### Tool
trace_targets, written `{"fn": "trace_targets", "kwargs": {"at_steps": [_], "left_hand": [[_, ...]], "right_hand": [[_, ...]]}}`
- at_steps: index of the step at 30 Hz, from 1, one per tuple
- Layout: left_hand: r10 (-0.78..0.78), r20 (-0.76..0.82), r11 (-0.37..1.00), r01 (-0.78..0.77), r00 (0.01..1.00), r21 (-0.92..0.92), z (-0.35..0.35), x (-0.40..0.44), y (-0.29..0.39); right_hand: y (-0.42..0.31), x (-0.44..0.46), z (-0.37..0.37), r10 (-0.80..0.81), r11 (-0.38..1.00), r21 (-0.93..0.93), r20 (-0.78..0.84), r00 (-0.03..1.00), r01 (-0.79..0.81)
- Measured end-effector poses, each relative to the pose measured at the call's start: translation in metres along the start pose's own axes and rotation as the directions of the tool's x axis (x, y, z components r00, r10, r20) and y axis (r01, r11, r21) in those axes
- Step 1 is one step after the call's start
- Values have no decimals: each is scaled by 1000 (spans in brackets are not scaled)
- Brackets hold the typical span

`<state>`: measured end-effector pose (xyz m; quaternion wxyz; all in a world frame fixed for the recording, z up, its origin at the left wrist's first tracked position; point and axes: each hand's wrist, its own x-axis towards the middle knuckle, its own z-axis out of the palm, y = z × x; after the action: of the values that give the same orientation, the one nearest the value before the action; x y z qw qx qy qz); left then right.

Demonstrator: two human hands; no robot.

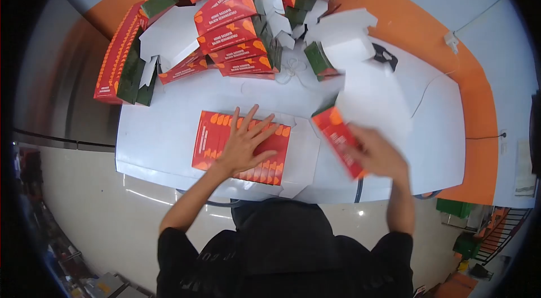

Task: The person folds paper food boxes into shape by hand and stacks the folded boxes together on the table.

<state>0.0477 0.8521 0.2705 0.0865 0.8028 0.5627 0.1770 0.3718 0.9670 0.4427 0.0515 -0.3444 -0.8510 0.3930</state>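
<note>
My left hand lies flat with spread fingers on red printed cardboard with rows of repeated orange shapes; I cannot tell whether it is one carton or several side by side. White flaps stick out from its right end. Off to the right, my right hand grips a red carton by its right side, tilted above the table. Motion blurs this carton, and a large white panel shows behind it.
Red and green cartons with open white flaps are heaped at the back of the white table. A taller red carton stands at the left edge. String and a black object lie near the back.
</note>
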Motion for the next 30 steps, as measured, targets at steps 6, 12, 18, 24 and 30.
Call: {"fn": "trace_targets", "kwargs": {"at_steps": [6,12,18,24,30], "left_hand": [[-263,-49,955,267,964,126,52,1,38],[-307,-33,938,308,951,157,55,6,39],[-335,-20,926,333,942,179,55,7,40],[-368,-1,927,366,930,83,46,14,43],[-273,6,962,272,962,37,54,34,39]], "right_hand": [[73,6,181,327,881,395,-108,939,-261],[76,57,249,292,933,301,-311,904,-198],[79,53,257,369,546,834,-159,916,-76],[145,48,233,218,409,907,-208,954,104],[172,104,218,-56,984,123,-486,872,131]]}}
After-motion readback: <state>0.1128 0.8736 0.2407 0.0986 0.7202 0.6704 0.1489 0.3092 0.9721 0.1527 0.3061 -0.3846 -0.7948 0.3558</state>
